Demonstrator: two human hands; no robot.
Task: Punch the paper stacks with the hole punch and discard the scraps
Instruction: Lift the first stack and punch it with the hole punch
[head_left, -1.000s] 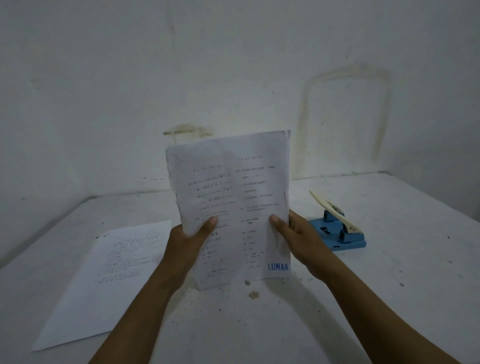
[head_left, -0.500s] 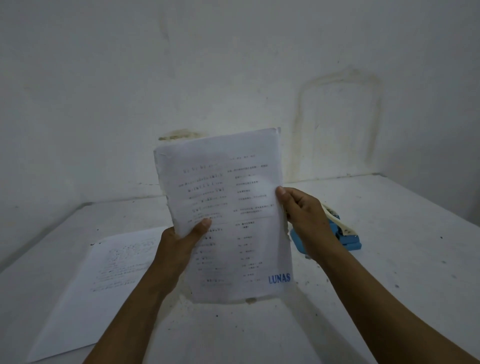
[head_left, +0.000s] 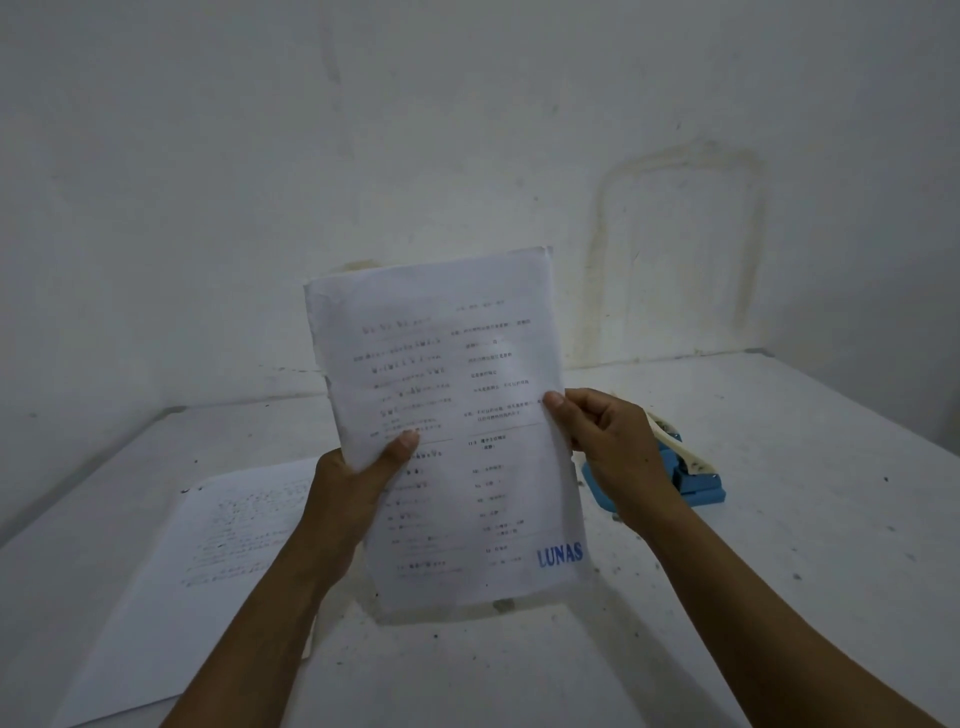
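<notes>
I hold a stack of printed white paper (head_left: 457, 415) upright in front of me, its bottom edge on or just above the table; a blue "LUNAS" mark sits at its lower right. My left hand (head_left: 358, 488) grips the stack's left edge, thumb on the front. My right hand (head_left: 608, 447) pinches the right edge higher up. A blue hole punch (head_left: 696, 483) with a cream lever stands on the table right of the stack, partly hidden behind my right hand.
A second printed paper stack (head_left: 208, 545) lies flat on the white table (head_left: 779, 597) at the left, reaching the near edge. Small paper scraps (head_left: 503, 604) and specks dot the table under the held stack. White walls close in behind and on both sides.
My right hand slid up the stack's right edge, from near the bottom to the middle. The stack shifted slightly left and stands more upright; the right hand now covers part of the hole punch.
</notes>
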